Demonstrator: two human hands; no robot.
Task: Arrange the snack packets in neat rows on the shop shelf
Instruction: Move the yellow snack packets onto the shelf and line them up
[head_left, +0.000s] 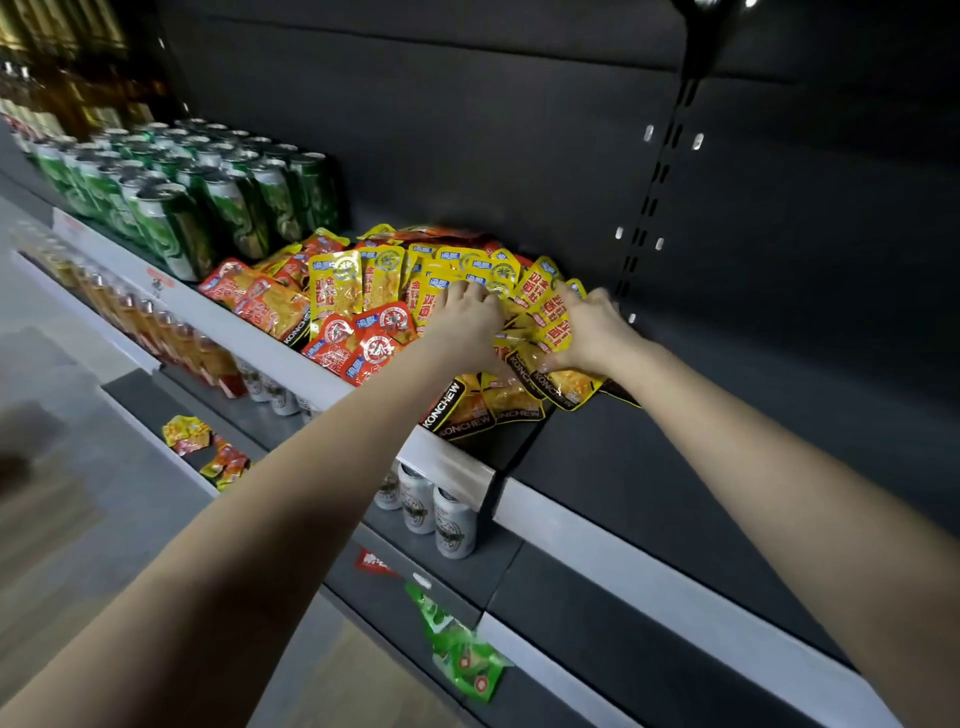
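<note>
1. The left hand (467, 317) and right hand (592, 335) are close together at the right end of the heap. Each has its fingers curled into a fanned bunch of yellow foil snack packets (540, 312), so the bunch is clamped between them.
2. The heap sits on the dark metal shop shelf (701, 441), spreading from the front edge to the back wall. The shelf to the right of the hands is bare.
3. Red foil snack packets (374, 343) lie at the front edge, left of the hands. They overlap at odd angles and are mixed with yellow ones. A few yellow packets hang over the front edge below the wrists.
4. Judged from this, the task is at an early stage. No straight row shows anywhere, the colours are unsorted, and most of the heap looks untouched.
5. Green drink cans (234, 208) stand in ranks just beside the heap's left end.
6. Loose yellow-and-red packets (192, 434) lie on a lower shelf, and green plastic packets (462, 654) lie lower still. Whether these belong in the rows I cannot tell.
</note>
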